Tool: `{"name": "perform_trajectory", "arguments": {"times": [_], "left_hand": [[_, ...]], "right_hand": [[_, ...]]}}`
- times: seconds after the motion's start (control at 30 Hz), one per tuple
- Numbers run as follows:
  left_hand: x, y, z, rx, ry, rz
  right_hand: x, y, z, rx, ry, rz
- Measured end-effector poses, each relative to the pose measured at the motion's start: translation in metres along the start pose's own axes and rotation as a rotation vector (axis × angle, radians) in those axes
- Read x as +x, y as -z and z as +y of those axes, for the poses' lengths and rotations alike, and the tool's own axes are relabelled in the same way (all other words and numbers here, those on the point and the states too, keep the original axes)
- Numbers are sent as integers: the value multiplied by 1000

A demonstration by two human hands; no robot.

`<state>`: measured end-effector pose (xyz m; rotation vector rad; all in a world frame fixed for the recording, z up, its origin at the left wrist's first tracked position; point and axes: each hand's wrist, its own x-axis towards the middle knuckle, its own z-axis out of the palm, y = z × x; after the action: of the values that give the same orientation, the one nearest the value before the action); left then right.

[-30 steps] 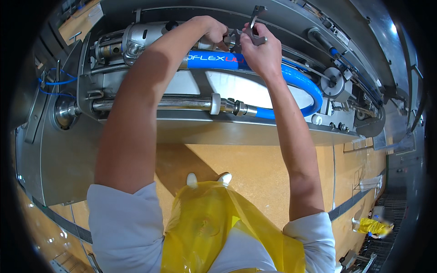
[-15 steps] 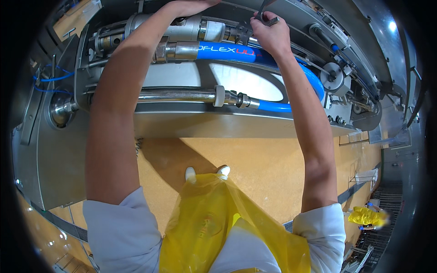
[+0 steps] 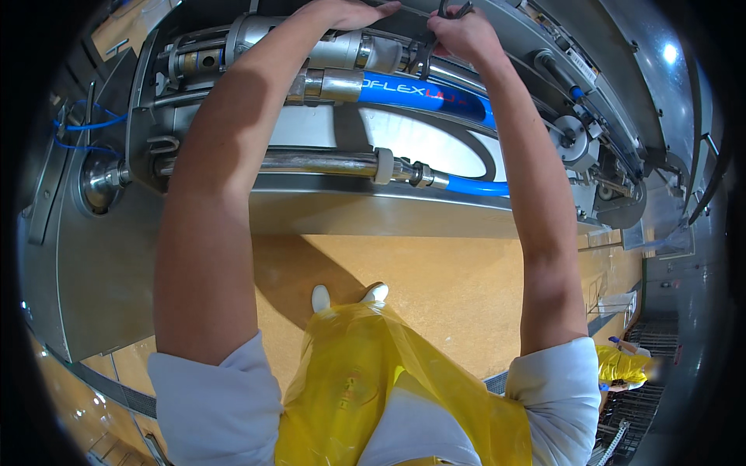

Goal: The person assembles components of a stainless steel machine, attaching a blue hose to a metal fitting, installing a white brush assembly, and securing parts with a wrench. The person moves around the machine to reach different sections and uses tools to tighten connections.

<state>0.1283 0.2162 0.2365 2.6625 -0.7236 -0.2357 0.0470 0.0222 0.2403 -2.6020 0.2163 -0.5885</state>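
Note:
At the top of the view, my right hand [image 3: 466, 37] is closed around a slim dark metal tool with a curved end [image 3: 454, 11]. Its kind I cannot make out. Just left of that hand, a dark bracket-like piece [image 3: 425, 56] sits against the metal pipe; whether it belongs to the tool is unclear. My left hand [image 3: 353, 14] reaches over the steel cylinder [image 3: 336, 48], with its visible fingers stretched out to the right and nothing seen in them. Below both hands runs a thick blue hose [image 3: 420, 91] with a steel fitting [image 3: 334, 84].
A lower steel pipe [image 3: 318, 161] joins a thinner blue hose [image 3: 474, 185] along the machine's front edge [image 3: 373, 213]. A round metal part [image 3: 573, 138] stands to the right. Far off at lower right is a person in a yellow apron [image 3: 622, 363].
Both my hands have shifted, the left one rightward over the cylinder. The tool in my right hand has turned, and the dark bracket-like piece shows more clearly. The distant person has moved slightly.

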Motion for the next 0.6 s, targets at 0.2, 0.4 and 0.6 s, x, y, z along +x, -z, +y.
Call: {"name": "perform_trajectory", "arguments": {"times": [0.2, 0.4, 0.6], "left_hand": [[14, 0, 6, -3, -35, -75], [16, 2, 2, 31, -5, -92], [4, 4, 4, -5, 12, -74]], "right_hand": [[58, -14, 74, 204, -169, -216], [30, -17, 49, 134, -180, -116], [13, 7, 23, -80, 55, 18]]}}
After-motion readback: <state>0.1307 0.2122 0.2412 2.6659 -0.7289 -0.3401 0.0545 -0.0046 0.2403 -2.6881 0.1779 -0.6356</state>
